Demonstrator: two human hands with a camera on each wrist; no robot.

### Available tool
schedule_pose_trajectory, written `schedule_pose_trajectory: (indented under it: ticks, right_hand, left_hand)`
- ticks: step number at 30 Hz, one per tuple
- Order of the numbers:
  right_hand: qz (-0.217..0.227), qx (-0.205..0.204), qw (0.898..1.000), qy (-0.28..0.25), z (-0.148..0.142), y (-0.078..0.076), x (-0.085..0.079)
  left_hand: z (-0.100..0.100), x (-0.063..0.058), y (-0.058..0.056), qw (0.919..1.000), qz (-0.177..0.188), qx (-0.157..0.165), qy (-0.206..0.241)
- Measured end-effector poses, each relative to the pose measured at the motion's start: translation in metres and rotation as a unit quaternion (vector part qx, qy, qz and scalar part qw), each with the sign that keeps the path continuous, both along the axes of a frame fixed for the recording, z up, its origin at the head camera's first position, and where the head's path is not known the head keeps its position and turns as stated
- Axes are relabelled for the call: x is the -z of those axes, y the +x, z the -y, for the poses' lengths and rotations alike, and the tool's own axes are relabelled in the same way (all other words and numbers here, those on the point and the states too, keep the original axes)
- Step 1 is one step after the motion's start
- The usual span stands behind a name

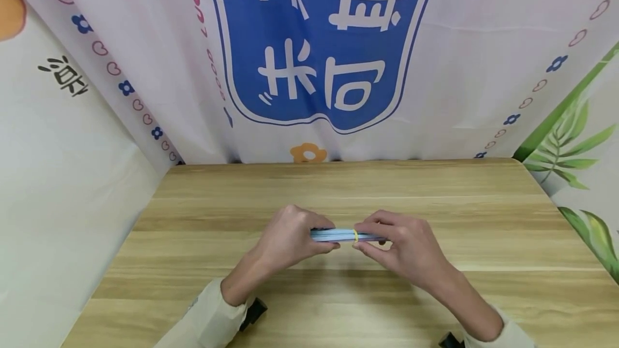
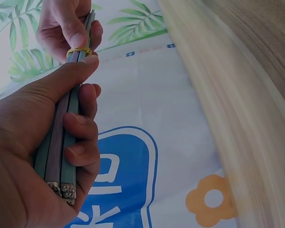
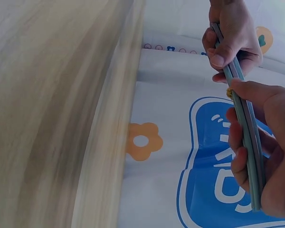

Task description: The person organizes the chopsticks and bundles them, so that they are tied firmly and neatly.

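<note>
A bundle of slim pastel chopsticks [image 1: 333, 235], blue-green and purple, is held level above the table between both hands. Thumb and fingers of my left hand [image 1: 292, 238] curl round its left part. In the left wrist view, the decorated silvery ends [image 2: 61, 190] of the chopsticks show near the heel of that palm. A yellow rubber band [image 1: 355, 236] circles the bundle near its middle. My right hand [image 1: 408, 243] grips the right part, with thumb and fingertips at the band. The right wrist view shows the thumb pressed beside the band [image 3: 229, 93].
Beneath the hands lies a wood-grain table [image 1: 203, 240]. A white cloth with a blue printed panel [image 1: 309, 85] hangs behind its far edge. Patterned sheets [image 1: 77, 165] flank the table at left and right. Dark wrist devices [image 1: 253, 313] sit by the sleeves.
</note>
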State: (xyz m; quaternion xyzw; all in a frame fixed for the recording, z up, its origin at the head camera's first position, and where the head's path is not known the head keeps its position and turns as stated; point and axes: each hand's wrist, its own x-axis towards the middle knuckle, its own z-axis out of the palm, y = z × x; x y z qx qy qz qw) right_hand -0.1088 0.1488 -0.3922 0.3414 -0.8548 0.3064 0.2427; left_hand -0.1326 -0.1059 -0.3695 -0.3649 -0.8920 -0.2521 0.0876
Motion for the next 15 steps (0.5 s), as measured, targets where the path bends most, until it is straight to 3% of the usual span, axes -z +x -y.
schedule_pose_trajectory:
  ticks: [6,15]
  right_hand:
    - [-0.028,0.032,0.999,0.03,0.0038,0.0003,0.0018]
    - [0.031,0.022,0.998,0.042,-0.0003,0.003,-0.0032]
  left_hand:
    - [-0.0014,-0.0003,-0.0002,1.0,0.0,0.002,0.001]
    - [-0.0011,0.0002,-0.0001,0.9999,0.0,-0.009,-0.009]
